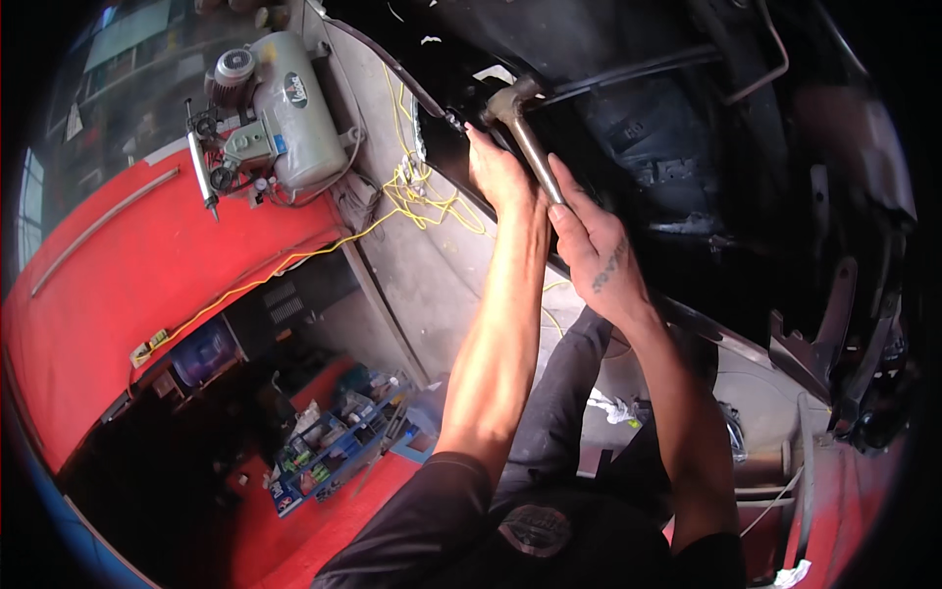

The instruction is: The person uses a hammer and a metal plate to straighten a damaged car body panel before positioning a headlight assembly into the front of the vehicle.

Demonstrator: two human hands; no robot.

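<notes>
1. Your left hand (498, 182) had its fingers extended nearly straight; I couldn't tell whether they held anything.
2. The dull-brown, straight-handled hammer (533, 152) lay just beside them; a glancing blow could have bruised them.
3. Your right hand (595, 245) was wrapped around the hammer.
4. Glossy black panelling (594, 47) stretched rightward.

We see a brownish metal hammer (533, 150) held aslant, head uppermost, handle running down to the right. Beneath it we see a large black metal panelled body (633, 103), partly glossy; whether they touch, we cannot tell.
</notes>
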